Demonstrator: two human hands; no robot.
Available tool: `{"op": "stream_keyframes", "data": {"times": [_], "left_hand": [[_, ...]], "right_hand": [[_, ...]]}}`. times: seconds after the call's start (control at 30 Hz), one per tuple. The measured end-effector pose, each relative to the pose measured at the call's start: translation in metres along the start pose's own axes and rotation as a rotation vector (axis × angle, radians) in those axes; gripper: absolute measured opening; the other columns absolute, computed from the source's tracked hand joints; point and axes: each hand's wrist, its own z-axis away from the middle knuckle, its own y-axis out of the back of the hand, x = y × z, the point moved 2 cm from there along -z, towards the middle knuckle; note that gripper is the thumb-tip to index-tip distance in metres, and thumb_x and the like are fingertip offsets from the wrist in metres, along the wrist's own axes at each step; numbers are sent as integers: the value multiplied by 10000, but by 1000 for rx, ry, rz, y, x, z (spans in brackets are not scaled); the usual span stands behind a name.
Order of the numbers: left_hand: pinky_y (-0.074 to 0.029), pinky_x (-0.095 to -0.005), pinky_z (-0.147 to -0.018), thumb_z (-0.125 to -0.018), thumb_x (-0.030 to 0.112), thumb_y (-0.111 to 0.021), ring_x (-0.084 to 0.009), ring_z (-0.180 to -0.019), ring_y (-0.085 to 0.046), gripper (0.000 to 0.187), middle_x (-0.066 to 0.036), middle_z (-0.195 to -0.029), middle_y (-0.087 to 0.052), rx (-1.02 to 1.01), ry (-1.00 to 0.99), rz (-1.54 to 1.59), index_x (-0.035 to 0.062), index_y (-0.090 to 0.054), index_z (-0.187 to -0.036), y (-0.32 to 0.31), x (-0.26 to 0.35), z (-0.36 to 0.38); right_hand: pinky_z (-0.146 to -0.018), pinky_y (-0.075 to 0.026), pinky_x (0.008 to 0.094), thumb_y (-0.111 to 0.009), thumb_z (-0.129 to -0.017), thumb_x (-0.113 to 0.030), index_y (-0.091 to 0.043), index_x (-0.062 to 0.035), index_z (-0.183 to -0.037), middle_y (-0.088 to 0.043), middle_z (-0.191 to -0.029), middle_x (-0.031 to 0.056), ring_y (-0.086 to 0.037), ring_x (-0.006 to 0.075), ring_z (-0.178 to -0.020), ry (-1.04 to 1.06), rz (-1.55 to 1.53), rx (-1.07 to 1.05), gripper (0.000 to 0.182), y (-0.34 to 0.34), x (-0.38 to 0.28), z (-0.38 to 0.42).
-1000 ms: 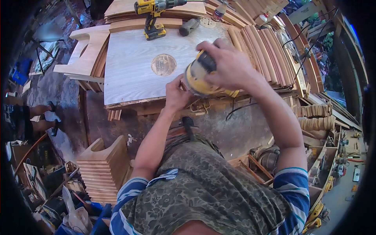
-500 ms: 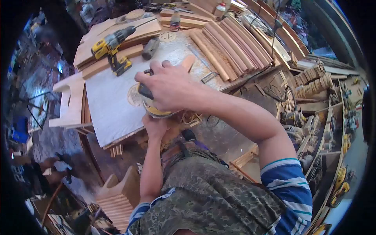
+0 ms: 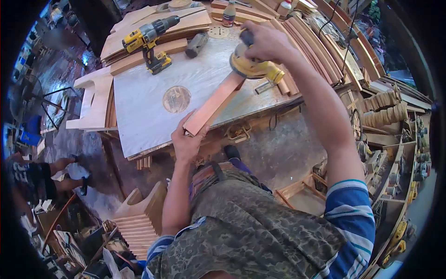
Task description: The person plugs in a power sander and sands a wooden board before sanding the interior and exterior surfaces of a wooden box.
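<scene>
The left hand [image 3: 187, 143] pinched the near end of a wooden strip [image 3: 214, 103], its thumb and fingers parted by the strip's width, one on each edge. The right hand [image 3: 272, 44] was curled over the dark top of a yellow sander [image 3: 249, 63], closed around it. From the left hand's grip, the strip slanted away to the sander, whose round pad covered its far end. The strip was straight and narrow, with a flat, smooth-looking pinkish-brown face and a darker side edge. Its near end reached past the edge of the pale worktable [image 3: 139, 116].

To the left of the right hand's grip, a yellow-and-black drill [image 3: 146, 44] lay with its bit pointing towards a bottle [image 3: 229, 15]; any maker's name on the drill was too small to read, and so was the print on the bottle's label. A dark cylinder [image 3: 197, 45] lay between the drill and the sander. Beyond the left hand, a round wooden-looking patch [image 3: 176, 99] showed on the tabletop.
</scene>
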Motion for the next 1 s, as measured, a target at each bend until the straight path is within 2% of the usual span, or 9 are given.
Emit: {"op": "stream_keyframes", "data": {"times": [0.2, 0.33, 0.47, 0.53, 0.63, 0.73, 0.8, 0.87, 1.0], "left_hand": [[-519, -333, -1007, -834, 100, -859, -159, -1115, -669, 608, -112, -1227, -730, -29, -36, -74, -12, -615, -1379, 13, 6, -5], [-518, -326, -1003, -837, 106, -858, -148, -1107, -665, 622, -111, -1218, -731, -18, 42, -22, -21, -603, -1390, 10, 11, -7], [-534, -310, -962, -835, 91, -855, -137, -1103, -657, 624, -114, -1209, -730, -55, 58, 35, -32, -597, -1390, 9, -5, -14], [-540, -305, -947, -833, 89, -856, -135, -1098, -657, 624, -115, -1207, -730, -70, 60, 39, -35, -597, -1387, 8, -4, -17], [-553, -310, -924, -833, 92, -857, -135, -1071, -666, 620, -112, -1194, -732, -48, 40, 24, -34, -600, -1383, 1, 6, -20], [-560, -319, -919, -824, 111, -870, -136, -1041, -677, 633, -115, -1171, -738, -25, 107, 17, -30, -603, -1381, -2, 10, -19], [-563, -321, -917, -819, 136, -879, -134, -1030, -682, 642, -124, -1156, -743, 12, -9, -92, -21, -608, -1380, -4, 6, -20], [-561, -319, -921, -817, 149, -882, -133, -1032, -682, 644, -127, -1153, -745, 7, 9, -65, -16, -612, -1378, -7, 6, -16], [-556, -312, -924, -818, 171, -885, -131, -1026, -684, 639, -121, -1145, -751, 27, -24, 7, 4, -624, -1377, -8, 5, -11]], "right_hand": [[-943, -532, 475, -803, -681, -354, -544, -198, -1397, -612, -1208, 205, -646, 402, -1117, 12, 21, 59, 777, 1, 5, 13], [-959, -525, 457, -794, -675, -319, -543, -198, -1370, -624, -1194, 170, -635, 375, -1146, 58, 11, 51, 748, -3, -1, 23], [-956, -525, 455, -783, -677, -299, -546, -203, -1351, -636, -1178, 155, -633, 364, -1155, 106, -4, 55, 721, 4, -23, 36], [-940, -530, 465, -778, -686, -291, -550, -211, -1346, -640, -1151, 157, -642, 365, -1138, 129, 16, -27, 702, 9, -38, 41], [-919, -537, 470, -772, -694, -285, -555, -218, -1342, -639, -1116, 156, -653, 369, -1110, 170, 16, -13, 687, 5, -58, 46], [-898, -543, 470, -769, -698, -282, -555, -220, -1343, -630, -1103, 159, -659, 375, -1087, 246, -24, -44, 683, 3, -77, 51], [-886, -544, 469, -761, -699, -278, -553, -217, -1344, -629, -1092, 162, -661, 374, -1071, 282, -7, -44, 681, 3, -86, 49], [-896, -542, 471, -768, -691, -294, -550, -214, -1356, -651, -1136, 170, -666, 373, -1081, 182, -22, -59, 704, 3, -85, 37], [-916, -540, 469, -787, -682, -318, -542, -211, -1371, -672, -1191, 172, -672, 371, -1095, 136, 5, 14, 739, 1, -50, -6]]}}
